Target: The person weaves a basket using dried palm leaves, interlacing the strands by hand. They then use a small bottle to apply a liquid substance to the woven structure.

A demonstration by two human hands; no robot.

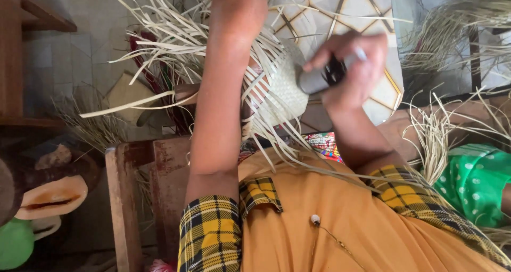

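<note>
- Woven palm-leaf piece [285,88], loose strips fanning out, between both hands.
- Right hand [354,72] clenched around dark cylindrical tool [319,80], pressed against weave.
- Left hand [239,8] beyond weave; grip not visible.

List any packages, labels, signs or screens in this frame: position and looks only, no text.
Colourful printed sheet or wrapper: centre, below the woven straw piece, partly hidden; red, yellow, blue and green pattern; whether it is a package cannot be told.
No signs or screens show.
The dark grey cylinder in the right hand bears no visible label.
The left hand holds the straw piece; no label there.
</note>
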